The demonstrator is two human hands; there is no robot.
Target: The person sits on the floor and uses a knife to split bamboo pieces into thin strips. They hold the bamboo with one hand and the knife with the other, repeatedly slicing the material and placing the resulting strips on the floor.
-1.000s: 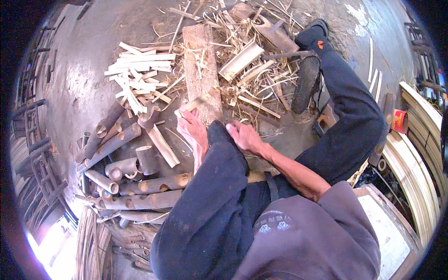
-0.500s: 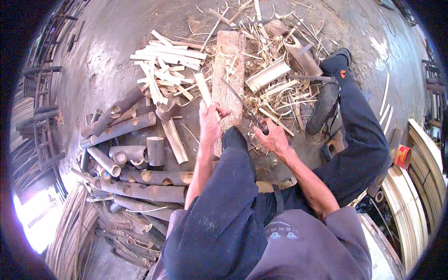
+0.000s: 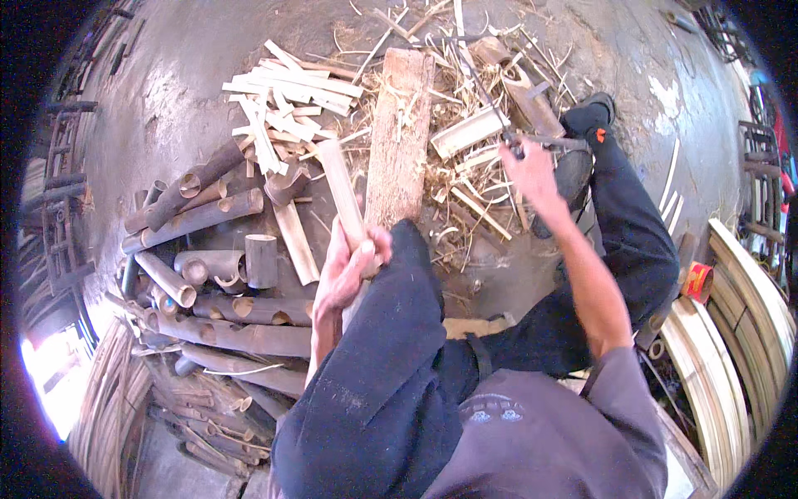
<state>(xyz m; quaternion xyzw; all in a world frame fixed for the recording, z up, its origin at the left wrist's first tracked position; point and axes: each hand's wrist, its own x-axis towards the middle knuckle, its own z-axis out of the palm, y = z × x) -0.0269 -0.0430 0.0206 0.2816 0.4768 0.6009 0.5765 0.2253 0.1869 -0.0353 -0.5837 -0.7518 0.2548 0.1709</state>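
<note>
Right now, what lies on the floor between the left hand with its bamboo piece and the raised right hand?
In the head view, a long wooden plank and scattered bamboo shavings lie there.

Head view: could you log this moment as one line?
left hand: grips bamboo piece | right hand: raised, holds blade | wooden plank: on floor ahead

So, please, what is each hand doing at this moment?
Left hand: closed around a bamboo piece.
Right hand: closed on the handle of a long blade.
</note>
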